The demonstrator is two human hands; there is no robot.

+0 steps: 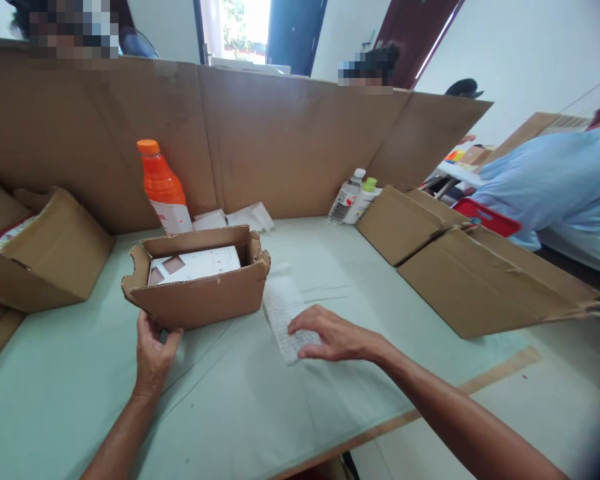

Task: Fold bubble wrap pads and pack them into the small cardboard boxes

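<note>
A small open-topped cardboard box stands on the table, with a white printed carton lying inside. My left hand grips the box's near left lower corner; its fingertips are partly hidden behind the cardboard. To the right of the box lies a flat strip of bubble wrap. Over the strip's near right edge is my right hand, thumb and fingers apart and holding nothing. Whether its fingertips touch the wrap, I cannot tell.
A cardboard partition runs along the back. Before it stand an orange bottle, white packets, a water bottle and a green-capped bottle. Cardboard boxes flank me at left and right. A person in blue is at right.
</note>
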